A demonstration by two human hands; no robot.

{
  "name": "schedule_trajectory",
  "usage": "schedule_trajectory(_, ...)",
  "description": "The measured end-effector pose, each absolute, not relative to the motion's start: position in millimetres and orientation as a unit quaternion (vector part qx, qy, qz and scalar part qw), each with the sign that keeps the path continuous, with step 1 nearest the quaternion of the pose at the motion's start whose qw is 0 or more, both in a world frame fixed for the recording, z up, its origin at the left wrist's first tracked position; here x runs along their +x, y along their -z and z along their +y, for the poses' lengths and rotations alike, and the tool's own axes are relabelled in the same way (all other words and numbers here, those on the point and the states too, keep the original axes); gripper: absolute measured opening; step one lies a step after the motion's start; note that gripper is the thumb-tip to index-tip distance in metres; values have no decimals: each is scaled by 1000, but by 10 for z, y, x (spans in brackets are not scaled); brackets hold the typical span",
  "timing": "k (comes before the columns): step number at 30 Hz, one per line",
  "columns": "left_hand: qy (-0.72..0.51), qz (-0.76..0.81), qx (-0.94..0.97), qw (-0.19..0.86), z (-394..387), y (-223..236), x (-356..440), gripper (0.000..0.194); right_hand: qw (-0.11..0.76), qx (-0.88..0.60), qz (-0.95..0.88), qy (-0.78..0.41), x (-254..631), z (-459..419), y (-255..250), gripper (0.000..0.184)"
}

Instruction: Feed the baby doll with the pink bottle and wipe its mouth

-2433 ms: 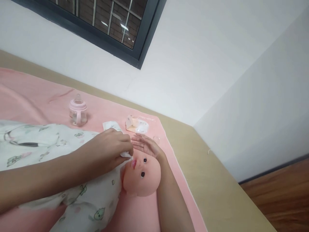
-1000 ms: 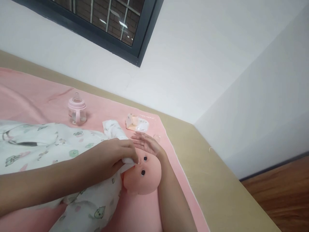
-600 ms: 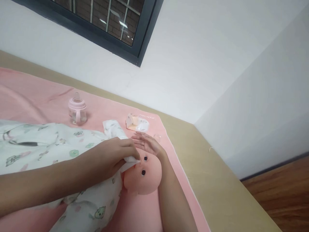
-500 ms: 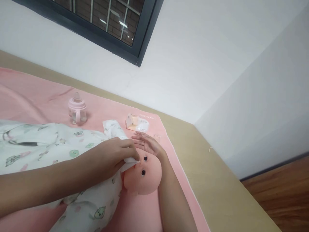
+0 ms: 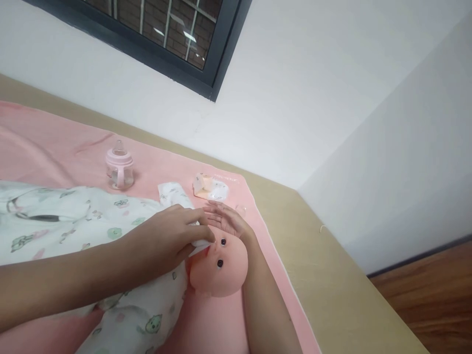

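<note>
A baby doll (image 5: 233, 275) lies on its back in a white printed outfit (image 5: 155, 300), its head toward the right. My left hand (image 5: 177, 236) pinches a folded white wipe (image 5: 202, 243) against the doll's face, around the mouth and cheek; the wipe is partly hidden by my fingers. On the far side of the head rests my right hand (image 5: 225, 219), fingers stretched out and palm turned toward the doll, with the forearm running along the crown. The right hand holds nothing that I can see.
Behind the doll stands a pink baby bottle (image 5: 120, 169) with handles. A small printed packet (image 5: 211, 188) lies just beyond my right hand, and a small clear object (image 5: 241, 210) sits beside it. The pink blanket (image 5: 73, 142) covers the wooden surface (image 5: 313, 265) against a wall.
My left hand has shifted slightly with the wipe, bunching it closer under the fingers, so more of the doll's mouth area shows. My right hand stays in place.
</note>
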State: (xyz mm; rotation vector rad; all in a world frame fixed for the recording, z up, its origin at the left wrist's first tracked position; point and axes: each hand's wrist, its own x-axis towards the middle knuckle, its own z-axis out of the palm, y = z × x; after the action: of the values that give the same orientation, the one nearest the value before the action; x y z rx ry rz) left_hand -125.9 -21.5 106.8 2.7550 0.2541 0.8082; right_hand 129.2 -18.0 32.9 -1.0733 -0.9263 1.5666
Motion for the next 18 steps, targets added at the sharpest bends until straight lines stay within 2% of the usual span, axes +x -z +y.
schedule_trajectory(9, -196, 144, 923, 299, -157, -1371, -1399, 32, 490, -419, -393, -655, 1328, -163, -284, 38)
schedule_trajectory(13, -159, 129, 927, 313, -142, -1394, -1408, 34, 490, -424, -387, -656, 1337, -145, -278, 39)
schedule_trajectory(18, -156, 110, 940, 282, -133, -1323, -1363, 28, 494, -425, -388, -652, 1323, -160, -289, 37)
